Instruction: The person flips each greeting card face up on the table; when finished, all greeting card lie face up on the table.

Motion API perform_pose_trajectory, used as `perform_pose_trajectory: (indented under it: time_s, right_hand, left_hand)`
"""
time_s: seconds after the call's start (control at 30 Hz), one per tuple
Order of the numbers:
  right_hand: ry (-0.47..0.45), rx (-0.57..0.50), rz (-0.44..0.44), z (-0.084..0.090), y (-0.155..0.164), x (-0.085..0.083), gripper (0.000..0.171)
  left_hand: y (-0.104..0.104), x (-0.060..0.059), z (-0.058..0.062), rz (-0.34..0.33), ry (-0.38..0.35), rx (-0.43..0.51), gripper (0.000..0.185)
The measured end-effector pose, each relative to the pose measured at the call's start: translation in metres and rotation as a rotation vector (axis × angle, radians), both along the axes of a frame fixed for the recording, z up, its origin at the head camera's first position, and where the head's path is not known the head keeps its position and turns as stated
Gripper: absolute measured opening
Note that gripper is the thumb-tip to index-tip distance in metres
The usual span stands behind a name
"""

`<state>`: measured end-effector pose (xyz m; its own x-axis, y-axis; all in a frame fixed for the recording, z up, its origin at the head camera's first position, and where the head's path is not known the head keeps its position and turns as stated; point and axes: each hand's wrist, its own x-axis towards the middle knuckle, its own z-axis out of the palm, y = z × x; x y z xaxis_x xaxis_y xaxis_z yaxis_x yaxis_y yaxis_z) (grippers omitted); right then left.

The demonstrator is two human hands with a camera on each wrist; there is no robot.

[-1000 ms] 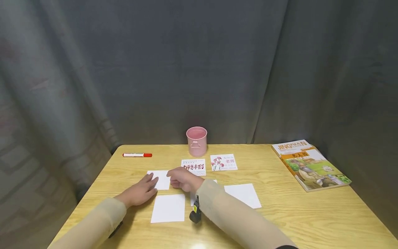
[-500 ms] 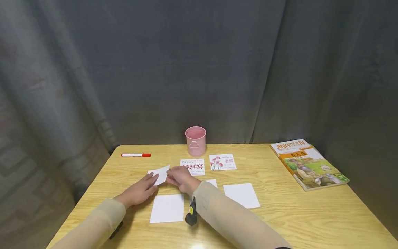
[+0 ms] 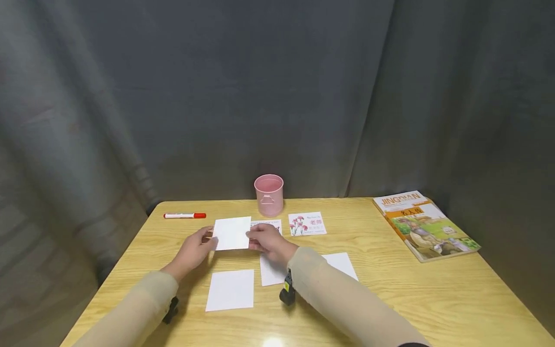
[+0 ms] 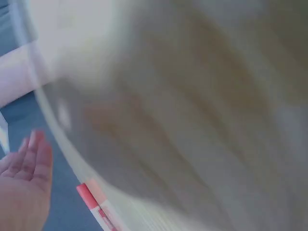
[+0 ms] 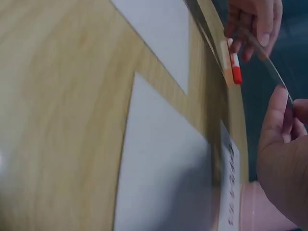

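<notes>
Paper squares (image 3: 230, 290) sit nearest, right arm (image 3: 347, 296) covering parts of two, then left hand (image 3: 191, 251) and right hand (image 3: 274, 242) pinch white card (image 3: 231, 233) by opposite edges above table (image 3: 403, 299), right hand partly masking printed card (image 5: 230, 187), with flower card (image 3: 308, 224), red-capped marker (image 3: 184, 216) and pink cup (image 3: 270, 203) beyond.

Book (image 3: 427, 227): cover lettered "JINGDIAN" in orange, "名人传" on an orange band. Flower card (image 3: 307, 224): bore "老师" in red; finer lines were too small to read. Second card (image 5: 229, 185): lettering was illegible.
</notes>
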<state>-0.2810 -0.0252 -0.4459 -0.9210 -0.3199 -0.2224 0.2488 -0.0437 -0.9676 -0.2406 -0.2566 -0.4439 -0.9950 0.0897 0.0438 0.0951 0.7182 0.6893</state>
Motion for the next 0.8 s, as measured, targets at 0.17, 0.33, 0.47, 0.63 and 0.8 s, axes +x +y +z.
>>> perform_pose_trajectory:
  time_s: [0.17,0.33,0.47,0.63,0.8]
  right_hand:
    - [0.146,0.164,0.019,0.001,0.012,-0.003,0.006]
    - [0.139,0.117,0.039,0.001,0.016,-0.006,0.009]
    - [0.067,0.016,0.050,0.000,0.017,-0.008,0.019]
    - [0.111,0.080,0.035,-0.004,0.021,-0.008,0.019]
    - [0.156,0.138,0.058,-0.008,0.022,-0.008,0.024]
  left_hand:
    - [0.001,-0.008,0.003,0.139,-0.003,0.223,0.029]
    - [0.001,-0.008,0.004,0.139,0.015,0.344,0.018]
    - [-0.001,-0.006,0.005,0.107,-0.011,0.440,0.020]
    - [0.001,-0.005,0.005,0.086,-0.063,0.532,0.025]
    - [0.003,-0.008,0.005,0.060,-0.132,0.555,0.042]
